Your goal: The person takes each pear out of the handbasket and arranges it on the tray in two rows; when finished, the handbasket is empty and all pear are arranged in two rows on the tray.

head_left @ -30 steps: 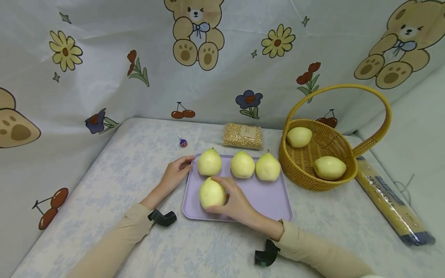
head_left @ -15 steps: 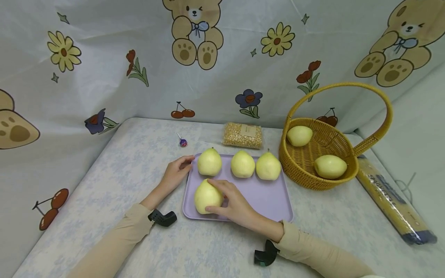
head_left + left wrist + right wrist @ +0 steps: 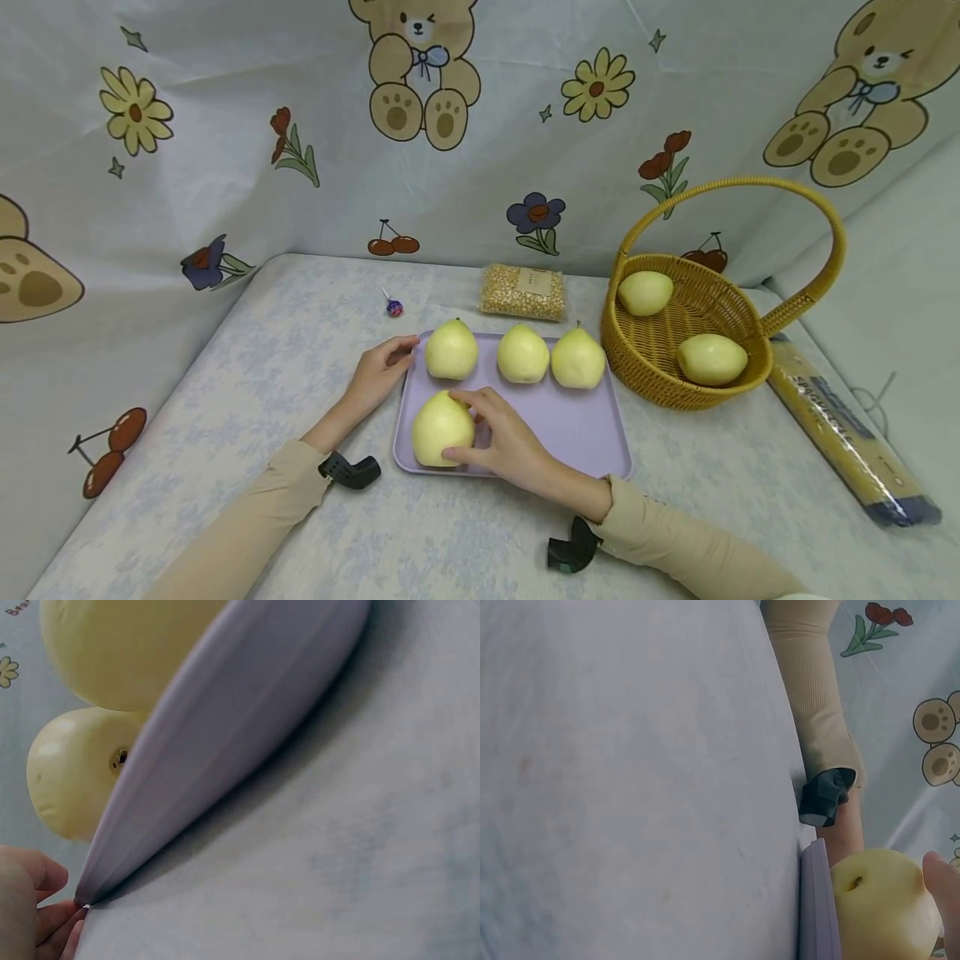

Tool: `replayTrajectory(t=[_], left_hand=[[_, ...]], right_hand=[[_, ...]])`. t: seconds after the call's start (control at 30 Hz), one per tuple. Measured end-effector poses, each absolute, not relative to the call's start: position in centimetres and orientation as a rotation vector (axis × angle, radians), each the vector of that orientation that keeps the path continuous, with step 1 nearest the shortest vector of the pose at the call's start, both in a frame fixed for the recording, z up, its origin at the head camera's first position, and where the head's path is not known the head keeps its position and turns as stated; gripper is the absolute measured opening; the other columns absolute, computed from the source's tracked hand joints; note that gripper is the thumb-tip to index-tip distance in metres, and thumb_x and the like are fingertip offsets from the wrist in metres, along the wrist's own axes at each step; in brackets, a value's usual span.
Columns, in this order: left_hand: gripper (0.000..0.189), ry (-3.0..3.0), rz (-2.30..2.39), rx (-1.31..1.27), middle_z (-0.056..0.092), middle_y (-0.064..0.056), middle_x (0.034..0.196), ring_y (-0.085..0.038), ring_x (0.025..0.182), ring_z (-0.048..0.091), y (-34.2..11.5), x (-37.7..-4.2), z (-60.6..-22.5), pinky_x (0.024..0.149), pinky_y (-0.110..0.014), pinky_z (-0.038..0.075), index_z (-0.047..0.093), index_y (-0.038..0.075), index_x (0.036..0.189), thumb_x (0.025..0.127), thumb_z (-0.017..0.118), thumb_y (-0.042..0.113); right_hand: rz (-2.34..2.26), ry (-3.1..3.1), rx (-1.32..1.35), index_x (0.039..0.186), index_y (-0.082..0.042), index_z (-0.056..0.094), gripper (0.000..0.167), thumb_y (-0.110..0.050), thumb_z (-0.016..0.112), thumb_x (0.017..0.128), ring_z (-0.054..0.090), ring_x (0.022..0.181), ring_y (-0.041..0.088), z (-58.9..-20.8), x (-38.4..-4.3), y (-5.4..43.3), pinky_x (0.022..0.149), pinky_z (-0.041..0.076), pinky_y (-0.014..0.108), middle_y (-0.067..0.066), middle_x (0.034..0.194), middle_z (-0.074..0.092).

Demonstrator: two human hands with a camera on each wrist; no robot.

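Observation:
A pale yellow-green pear (image 3: 437,432) stands in the front left part of a lilac tray (image 3: 555,433). My right hand (image 3: 504,437) holds it from the right, fingertips at its top and thumb low on its front side. In the right wrist view the thumb (image 3: 943,892) lies against the pear (image 3: 881,907). My left hand (image 3: 378,373) holds the tray's back left corner. Its fingers (image 3: 56,922) meet the corner rim in the left wrist view. Along the tray's back stand three more pears, one at the left (image 3: 452,350) and two close together at the right (image 3: 577,358).
A wicker basket (image 3: 630,362) with a tall handle holds two pears, right of the tray. Beside it lies a spaghetti packet (image 3: 847,433). Behind the tray are a bag of corn kernels (image 3: 522,292) and a lollipop (image 3: 393,307). A printed curtain (image 3: 322,83) hangs behind the table.
The front pear has shifted left and slightly towards the front of the tray, with more of it out of my right hand's grasp. My left hand has stayed at the tray corner.

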State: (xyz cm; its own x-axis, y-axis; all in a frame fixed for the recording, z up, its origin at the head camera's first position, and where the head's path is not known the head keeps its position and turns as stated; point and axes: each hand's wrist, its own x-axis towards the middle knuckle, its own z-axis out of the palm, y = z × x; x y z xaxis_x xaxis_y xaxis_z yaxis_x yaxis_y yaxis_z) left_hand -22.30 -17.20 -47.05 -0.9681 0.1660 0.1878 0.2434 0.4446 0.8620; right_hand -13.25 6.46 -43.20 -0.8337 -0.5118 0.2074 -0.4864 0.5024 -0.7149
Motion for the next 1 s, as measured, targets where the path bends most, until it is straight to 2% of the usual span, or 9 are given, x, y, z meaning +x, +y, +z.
replayTrajectory(t=[0.13, 0.3, 0.5, 0.63, 0.8, 0.9, 1.0], left_hand=[[0.032, -2.612, -1.571, -0.369, 0.059, -0.017, 0.132, -0.030, 0.124, 0.055, -17.1, -22.4, -47.0, 0.103, -0.042, 0.050, 0.058, 0.001, 0.127, 0.095, 0.054, 0.007], [0.032, -2.607, -1.585, -0.373, 0.058, -0.016, 0.133, -0.029, 0.124, 0.055, -17.1, -22.5, -47.1, 0.103, -0.042, 0.049, 0.059, 0.001, 0.126, 0.095, 0.055, 0.007], [0.033, -2.608, -1.579, -0.364, 0.057, -0.017, 0.134, -0.030, 0.123, 0.055, -17.4, -22.4, -47.4, 0.102, -0.041, 0.049, 0.058, 0.001, 0.128, 0.096, 0.054, 0.009], [0.033, -2.604, -1.572, -0.322, 0.056, -0.021, 0.134, -0.034, 0.123, 0.055, -17.4, -21.6, -46.7, 0.102, -0.045, 0.049, 0.057, -0.003, 0.128, 0.096, 0.053, 0.005], [0.034, -2.618, -1.577, -0.338, 0.055, -0.025, 0.133, -0.037, 0.123, 0.054, -16.7, -20.4, -44.3, 0.102, -0.046, 0.048, 0.055, -0.009, 0.127, 0.095, 0.052, 0.002], [0.033, -2.626, -1.575, -0.347, 0.054, -0.026, 0.133, -0.037, 0.123, 0.054, -16.4, -20.1, -43.7, 0.103, -0.046, 0.048, 0.055, -0.009, 0.126, 0.095, 0.052, 0.001], [0.033, -2.629, -1.578, -0.346, 0.054, -0.026, 0.134, -0.037, 0.123, 0.054, -16.0, -20.2, -43.6, 0.103, -0.046, 0.048, 0.055, -0.009, 0.126, 0.095, 0.052, 0.001]], right_hand=[[-1.266, 2.718, -0.908, 0.134, -0.012, 0.053, 0.068, -0.030, 0.081, 0.074, 0.053, 0.093, 0.014, -43.1, -13.2, 6.5, 0.078, 0.053, 0.032, 0.003, 0.110, 0.056], [-1.293, 2.720, -0.907, 0.135, -0.008, 0.050, 0.068, -0.028, 0.079, 0.077, 0.056, 0.096, 0.024, -42.2, -13.6, 7.2, 0.077, 0.053, 0.036, 0.011, 0.118, 0.055], [-1.412, 2.795, -0.836, 0.131, -0.003, 0.051, 0.058, -0.013, 0.076, 0.079, 0.057, 0.097, 0.031, -40.4, -15.1, 9.8, 0.075, 0.053, 0.041, 0.018, 0.120, 0.056], [-1.437, 2.923, -0.753, 0.127, 0.000, 0.054, 0.052, -0.008, 0.074, 0.080, 0.058, 0.093, 0.030, -39.5, -16.5, 12.7, 0.071, 0.054, 0.037, 0.018, 0.117, 0.058], [-1.370, 3.084, -0.552, 0.130, 0.001, 0.051, 0.051, -0.009, 0.071, 0.084, 0.055, 0.097, 0.030, -38.4, -17.7, 17.6, 0.072, 0.049, 0.029, 0.021, 0.120, 0.056], [-1.323, 3.160, -0.423, 0.133, 0.003, 0.048, 0.051, -0.012, 0.067, 0.088, 0.051, 0.102, 0.033, -38.0, -18.4, 20.9, 0.075, 0.044, 0.031, 0.023, 0.124, 0.052], [-1.263, 3.260, -0.272, 0.134, 0.005, 0.046, 0.051, -0.017, 0.064, 0.091, 0.048, 0.106, 0.037, -38.0, -19.1, 24.4, 0.078, 0.042, 0.038, 0.027, 0.126, 0.049]])
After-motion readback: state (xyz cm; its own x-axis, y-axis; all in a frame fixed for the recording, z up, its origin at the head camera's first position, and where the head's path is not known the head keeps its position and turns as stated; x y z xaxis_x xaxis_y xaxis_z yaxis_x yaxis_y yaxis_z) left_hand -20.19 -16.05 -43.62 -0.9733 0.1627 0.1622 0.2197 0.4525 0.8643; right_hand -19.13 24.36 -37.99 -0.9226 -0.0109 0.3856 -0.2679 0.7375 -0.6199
